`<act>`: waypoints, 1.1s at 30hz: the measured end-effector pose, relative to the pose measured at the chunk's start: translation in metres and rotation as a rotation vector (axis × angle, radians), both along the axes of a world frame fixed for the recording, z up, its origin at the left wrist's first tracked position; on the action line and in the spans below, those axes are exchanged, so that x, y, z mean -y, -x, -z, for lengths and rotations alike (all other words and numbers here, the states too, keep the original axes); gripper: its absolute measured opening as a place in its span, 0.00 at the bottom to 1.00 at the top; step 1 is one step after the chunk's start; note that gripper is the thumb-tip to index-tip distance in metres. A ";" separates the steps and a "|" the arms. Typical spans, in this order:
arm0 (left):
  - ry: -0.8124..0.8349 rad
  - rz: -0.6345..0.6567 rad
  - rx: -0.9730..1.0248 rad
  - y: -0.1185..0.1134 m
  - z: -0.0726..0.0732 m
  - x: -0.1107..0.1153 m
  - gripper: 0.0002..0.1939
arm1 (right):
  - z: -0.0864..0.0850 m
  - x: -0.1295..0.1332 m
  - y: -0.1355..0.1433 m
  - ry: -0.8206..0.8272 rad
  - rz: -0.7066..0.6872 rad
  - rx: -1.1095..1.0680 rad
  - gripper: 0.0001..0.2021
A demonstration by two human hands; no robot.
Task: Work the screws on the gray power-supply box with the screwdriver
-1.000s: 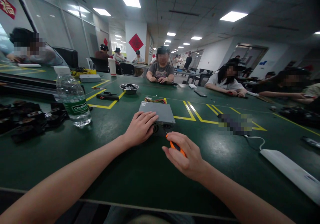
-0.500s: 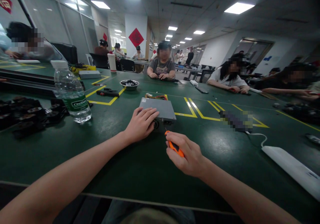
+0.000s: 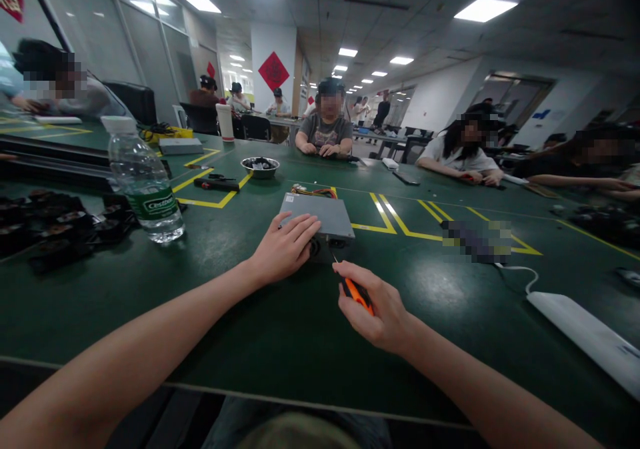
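Observation:
A grey metal computer power supply [image 3: 330, 214] lies on the green table in front of me, its socket side facing me. My left hand [image 3: 285, 245] grips its left part, fingers across the top and thumb down by the near face. Colored cables [image 3: 313, 191] come out at its far side. My right hand [image 3: 373, 305] is closed around an orange and black screwdriver [image 3: 359, 295]. The thin shaft points up and forward at the near face, below the socket. Whether the tip touches the power supply, I cannot tell.
A water bottle [image 3: 155, 199] stands to the left, beside a heap of black parts [image 3: 60, 229]. Farther back are a metal bowl [image 3: 260, 167] and a black tool [image 3: 217, 183]. A white power strip [image 3: 580, 329] lies at right. Several people sit around the table.
My right hand has shifted slightly right and toward me with the screwdriver, and its grip on the handle has turned. My left hand stays on the power supply.

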State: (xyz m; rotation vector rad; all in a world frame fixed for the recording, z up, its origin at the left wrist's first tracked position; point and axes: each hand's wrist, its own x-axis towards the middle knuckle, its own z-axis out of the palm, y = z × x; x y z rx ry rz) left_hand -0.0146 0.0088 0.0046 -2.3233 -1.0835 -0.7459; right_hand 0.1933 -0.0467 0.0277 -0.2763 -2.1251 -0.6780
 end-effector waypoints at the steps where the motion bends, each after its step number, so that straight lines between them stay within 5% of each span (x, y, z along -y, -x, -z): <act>1: 0.000 0.005 -0.008 0.000 0.000 0.000 0.22 | -0.001 0.000 0.000 -0.023 0.010 -0.020 0.07; 14: -0.031 0.050 -0.045 0.000 -0.004 0.002 0.14 | 0.007 -0.005 -0.003 0.099 -0.006 -0.160 0.07; 20: -0.039 0.069 -0.119 0.002 -0.004 0.002 0.14 | 0.011 -0.003 -0.007 0.059 -0.023 0.064 0.05; 26: -0.026 0.089 -0.161 0.006 -0.005 0.002 0.15 | 0.006 -0.002 -0.009 0.036 0.024 0.005 0.09; 33: -0.023 0.100 -0.182 0.007 -0.007 0.002 0.16 | 0.010 0.003 -0.021 0.312 0.139 -0.048 0.07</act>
